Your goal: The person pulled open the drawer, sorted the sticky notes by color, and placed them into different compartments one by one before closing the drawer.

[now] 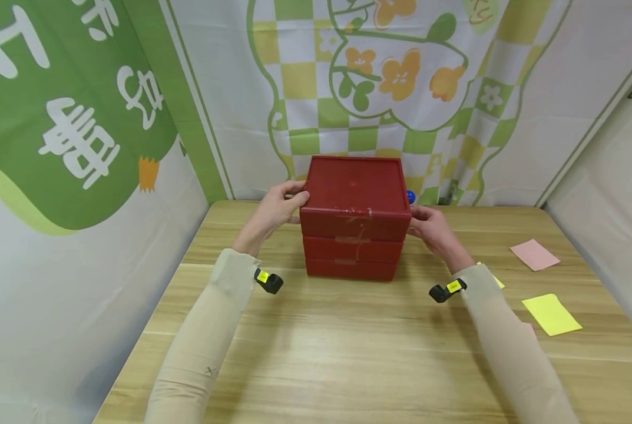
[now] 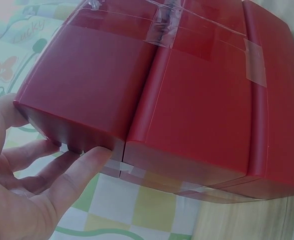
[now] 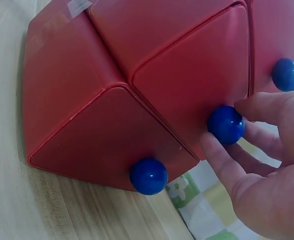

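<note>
A red three-drawer box (image 1: 354,227) stands on the wooden table, with strips of clear tape down its near face. My left hand (image 1: 277,209) touches its left side near the top, thumb at the upper edge and fingers extended along the side, as the left wrist view shows. Blue round knobs stick out of the drawers on the right side. My right hand (image 3: 272,165) pinches the middle knob (image 3: 226,124) between its fingers. Below it is the bottom drawer's knob (image 3: 149,176), and the top knob (image 3: 286,74) sits beyond the fingers. The drawers look closed.
To the right lie a pink paper note (image 1: 535,254) and a yellow note (image 1: 552,314), with others partly hidden by the right sleeve. A printed curtain (image 1: 321,138) hangs behind the table, and fabric walls rise on both sides.
</note>
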`<state>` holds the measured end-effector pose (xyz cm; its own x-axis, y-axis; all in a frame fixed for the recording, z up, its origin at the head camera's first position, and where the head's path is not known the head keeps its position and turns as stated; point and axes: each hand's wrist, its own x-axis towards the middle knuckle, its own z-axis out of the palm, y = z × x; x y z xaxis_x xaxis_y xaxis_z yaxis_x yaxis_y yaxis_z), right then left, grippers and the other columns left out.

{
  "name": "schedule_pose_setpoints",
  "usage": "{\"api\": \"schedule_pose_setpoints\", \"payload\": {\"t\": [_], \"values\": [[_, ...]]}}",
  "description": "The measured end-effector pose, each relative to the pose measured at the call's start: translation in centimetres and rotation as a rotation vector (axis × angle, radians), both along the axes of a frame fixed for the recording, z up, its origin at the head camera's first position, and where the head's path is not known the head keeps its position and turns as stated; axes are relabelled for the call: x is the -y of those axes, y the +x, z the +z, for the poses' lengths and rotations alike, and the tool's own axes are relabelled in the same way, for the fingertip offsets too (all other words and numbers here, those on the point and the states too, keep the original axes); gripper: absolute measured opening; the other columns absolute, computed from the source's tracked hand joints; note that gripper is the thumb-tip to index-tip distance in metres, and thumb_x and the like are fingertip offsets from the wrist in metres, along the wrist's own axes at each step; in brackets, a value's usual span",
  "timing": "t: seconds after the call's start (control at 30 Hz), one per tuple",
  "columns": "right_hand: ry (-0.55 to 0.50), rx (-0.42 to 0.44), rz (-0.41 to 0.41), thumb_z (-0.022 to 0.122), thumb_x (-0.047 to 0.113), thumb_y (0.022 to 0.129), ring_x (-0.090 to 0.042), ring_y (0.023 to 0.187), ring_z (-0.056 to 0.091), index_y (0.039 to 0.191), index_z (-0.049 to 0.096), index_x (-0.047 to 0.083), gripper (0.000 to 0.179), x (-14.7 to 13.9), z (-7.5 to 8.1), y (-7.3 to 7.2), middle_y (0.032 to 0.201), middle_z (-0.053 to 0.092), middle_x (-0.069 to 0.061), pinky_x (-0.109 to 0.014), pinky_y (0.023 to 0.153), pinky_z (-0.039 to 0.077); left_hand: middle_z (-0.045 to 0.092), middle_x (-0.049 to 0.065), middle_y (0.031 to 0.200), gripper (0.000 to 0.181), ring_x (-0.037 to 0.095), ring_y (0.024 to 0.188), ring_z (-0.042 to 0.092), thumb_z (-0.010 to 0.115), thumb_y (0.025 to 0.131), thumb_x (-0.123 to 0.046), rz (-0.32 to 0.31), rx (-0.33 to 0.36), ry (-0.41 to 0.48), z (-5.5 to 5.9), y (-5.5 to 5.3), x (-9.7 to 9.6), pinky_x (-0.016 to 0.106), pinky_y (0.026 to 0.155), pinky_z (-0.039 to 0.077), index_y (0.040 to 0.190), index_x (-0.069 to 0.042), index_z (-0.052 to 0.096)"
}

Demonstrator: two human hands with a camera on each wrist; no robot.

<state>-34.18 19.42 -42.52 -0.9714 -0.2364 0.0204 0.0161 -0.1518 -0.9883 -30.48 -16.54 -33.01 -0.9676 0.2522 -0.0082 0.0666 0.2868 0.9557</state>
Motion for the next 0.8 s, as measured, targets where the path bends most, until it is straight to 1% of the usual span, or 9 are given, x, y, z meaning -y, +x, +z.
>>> {"api": "schedule_pose_setpoints", "payload": {"t": [0.2,0.4,0.5,0.67,0.8], "values": [[0.010,-0.002,0.011,0.056,0.000,0.096,-0.007,0.081,0.068,0.095,0.067,0.017,0.021,-0.1,-0.1,0.1,0.090,0.067,0.005,-0.020,0.076,0.059,0.046,0.012,0.144,0.050,0.027,0.125,0.049,0.053,0.102,-0.024,0.000,0.018,0.012,0.1,0.0,0.0,0.048,0.092,0.057,0.149,-0.011,0.041],[-0.027,-0.003,0.007,0.056,-0.002,0.097,-0.008,0.080,0.069,0.095,0.068,0.017,0.022,-0.2,-0.3,0.2,0.089,0.069,0.005,-0.021,0.075,0.060,0.045,0.012,0.144,0.051,0.025,0.122,0.049,0.053,0.102,-0.024,-0.003,0.016,0.013,0.0,-0.1,0.0,0.049,0.092,0.057,0.149,-0.010,0.041],[-0.047,-0.007,0.019,0.057,-0.001,0.096,-0.009,0.082,0.070,0.097,0.069,0.016,0.021,-0.6,-0.3,0.2,0.092,0.071,0.004,-0.022,0.077,0.060,0.044,0.012,0.145,0.051,0.025,0.122,0.049,0.053,0.102,-0.024,0.001,0.014,0.010,-0.1,-0.1,0.0,0.047,0.091,0.058,0.150,-0.010,0.041],[-0.033,-0.016,0.019,0.059,0.000,0.096,-0.008,0.084,0.071,0.099,0.070,0.016,0.019,-1.4,-0.3,0.2,0.095,0.073,0.005,-0.021,0.077,0.060,0.045,0.011,0.146,0.051,0.025,0.124,0.049,0.053,0.102,-0.025,0.007,0.010,0.002,0.0,0.0,0.0,0.042,0.088,0.060,0.150,-0.012,0.041],[-0.022,-0.019,0.017,0.058,-0.001,0.096,-0.007,0.085,0.071,0.099,0.071,0.016,0.021,-2.2,-0.4,0.2,0.096,0.073,0.006,-0.021,0.077,0.060,0.045,0.010,0.146,0.051,0.026,0.125,0.049,0.053,0.102,-0.025,0.004,0.010,-0.001,0.0,-0.1,0.0,0.040,0.086,0.060,0.150,-0.012,0.041]]}}
